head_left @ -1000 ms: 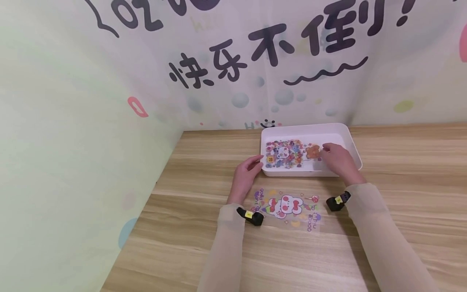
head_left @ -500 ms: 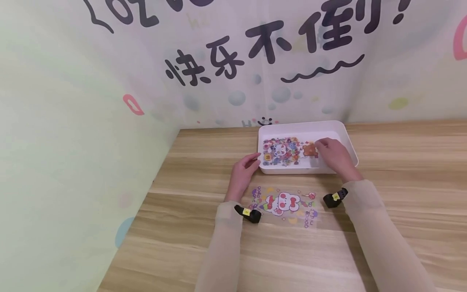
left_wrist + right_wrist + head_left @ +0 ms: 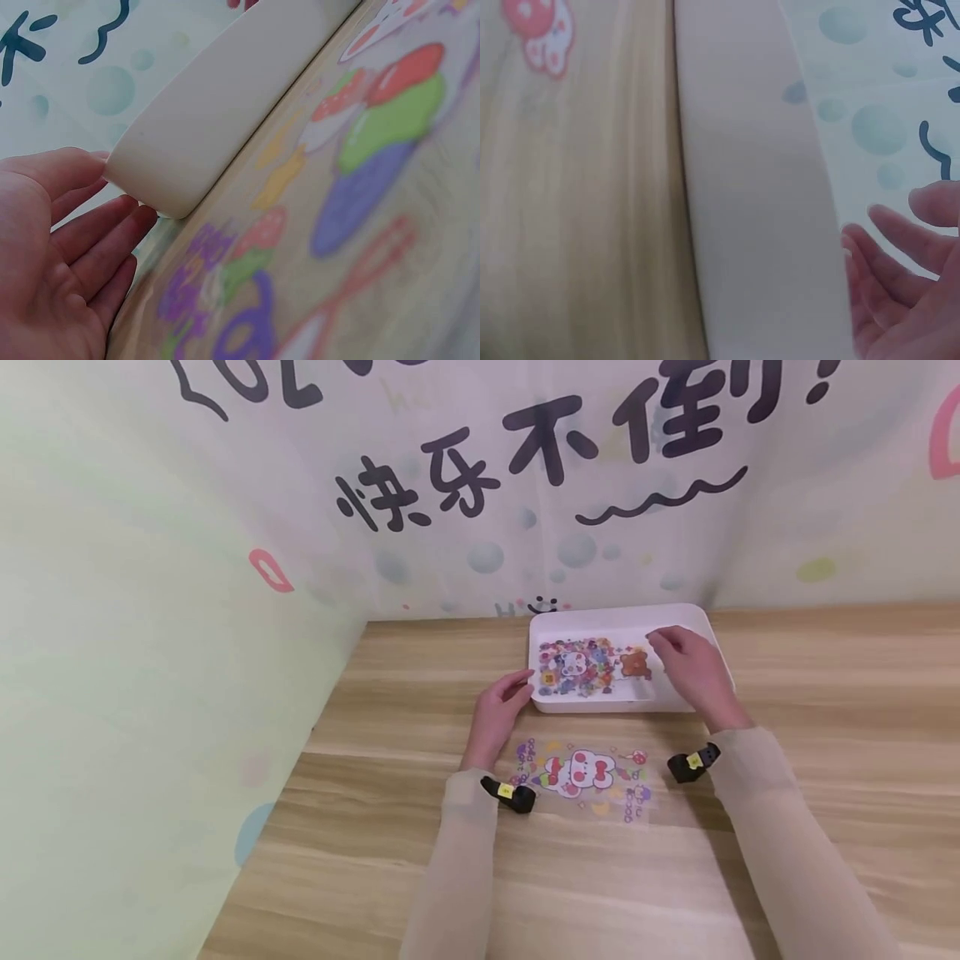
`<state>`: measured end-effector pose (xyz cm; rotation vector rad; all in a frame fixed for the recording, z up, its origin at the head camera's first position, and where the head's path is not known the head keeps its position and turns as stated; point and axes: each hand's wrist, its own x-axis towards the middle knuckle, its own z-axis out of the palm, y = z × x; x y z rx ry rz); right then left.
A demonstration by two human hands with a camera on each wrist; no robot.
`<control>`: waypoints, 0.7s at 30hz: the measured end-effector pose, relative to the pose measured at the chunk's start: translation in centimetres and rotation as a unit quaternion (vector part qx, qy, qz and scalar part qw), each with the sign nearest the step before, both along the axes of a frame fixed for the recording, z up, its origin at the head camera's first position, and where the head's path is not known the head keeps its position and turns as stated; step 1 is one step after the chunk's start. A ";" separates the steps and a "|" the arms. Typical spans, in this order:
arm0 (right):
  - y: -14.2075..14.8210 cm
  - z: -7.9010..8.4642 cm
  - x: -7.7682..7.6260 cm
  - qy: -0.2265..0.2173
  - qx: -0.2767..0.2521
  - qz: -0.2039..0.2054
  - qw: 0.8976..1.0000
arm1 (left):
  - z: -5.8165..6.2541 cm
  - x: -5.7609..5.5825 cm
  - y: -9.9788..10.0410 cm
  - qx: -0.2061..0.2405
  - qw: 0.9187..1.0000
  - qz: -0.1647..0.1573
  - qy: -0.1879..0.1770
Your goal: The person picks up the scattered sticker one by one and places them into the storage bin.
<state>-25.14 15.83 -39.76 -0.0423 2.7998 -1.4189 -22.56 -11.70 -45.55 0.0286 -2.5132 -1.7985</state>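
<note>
Lifting off the brown bear-printed piece (image 3: pixel 634 665), the right hand (image 3: pixel 693 670) hovers, fingers parted, apparently pinching nothing: the piece seems released inside the white rectangular plastic tray (image 3: pixel 592 706), right of centre, whose left edge the left hand (image 3: pixel 497 714) touches, fingers spread.

Soft, even light fills the head view, palest on the left wall (image 3: pixel 135 610), with a mild sheen on the table (image 3: pixel 570 889). A soft-edged shadow (the strongest there) runs along the inner side of the right sleeve (image 3: pixel 795 835). The left wrist view looks dimmer, its near printed sheet (image 3: pixel 390 97) blurred; the right wrist view is hazy, the tray's wall (image 3: pixel 765 187) washed out.
</note>
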 end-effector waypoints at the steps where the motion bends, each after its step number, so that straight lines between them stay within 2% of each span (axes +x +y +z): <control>1: -0.1 0.2 0.1 -0.001 -0.004 0.002 1.000 | 0.0 -0.1 0.0 -0.001 1.000 0.001 0.002; 7: -0.4 0.9 0.6 -0.007 -0.010 0.008 1.000 | 0.0 -0.1 -0.1 -0.001 1.000 0.002 -0.003; 13: 0.1 1.3 1.4 0.007 -0.004 0.010 1.000 | 0.1 0.0 -0.1 0.003 1.000 0.004 -0.005; 21: 1.2 1.5 2.8 0.046 0.045 0.033 0.997 | 0.1 -0.1 -0.1 0.004 1.000 0.001 -0.007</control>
